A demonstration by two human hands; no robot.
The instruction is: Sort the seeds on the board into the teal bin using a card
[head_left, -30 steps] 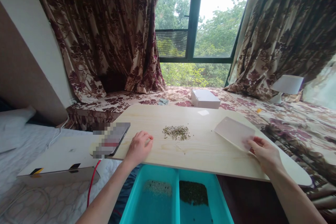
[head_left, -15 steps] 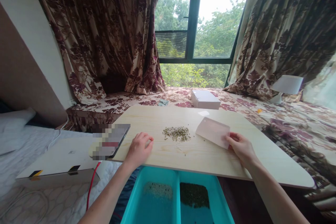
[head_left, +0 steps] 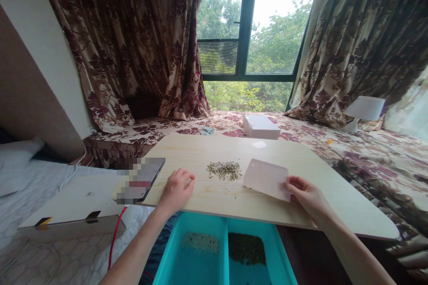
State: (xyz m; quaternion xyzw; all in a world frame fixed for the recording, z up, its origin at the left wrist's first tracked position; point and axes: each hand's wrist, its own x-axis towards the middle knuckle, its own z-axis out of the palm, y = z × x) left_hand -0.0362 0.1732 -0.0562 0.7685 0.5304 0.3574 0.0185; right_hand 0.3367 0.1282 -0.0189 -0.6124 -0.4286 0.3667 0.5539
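Note:
My right hand (head_left: 306,193) pinches the near right corner of a thin, pale translucent plastic sheet (head_left: 265,180). The sheet is tilted, its left edge close to the tabletop beside a small pile of green-brown beans or seeds (head_left: 224,170) mixed with whitish grains. My left hand (head_left: 177,189) rests near the table's front edge, left of the pile, with its fingers curled in; nothing shows in them. Below the front edge is a turquoise two-part tray (head_left: 226,249). Whitish grains (head_left: 202,241) lie in its left compartment and a dark green heap (head_left: 246,248) in its right one.
The light wooden table (head_left: 203,147) bears a dark flat device (head_left: 154,176), partly pixelated, at its left end; a red cable (head_left: 117,236) hangs below. A white box (head_left: 261,125) and a lamp (head_left: 364,109) stand beyond. Another box (head_left: 80,200) lies on the bed.
My right hand has carried the plastic sheet leftward to the pile's right side and lowered its left edge toward the table. My left hand stays in place.

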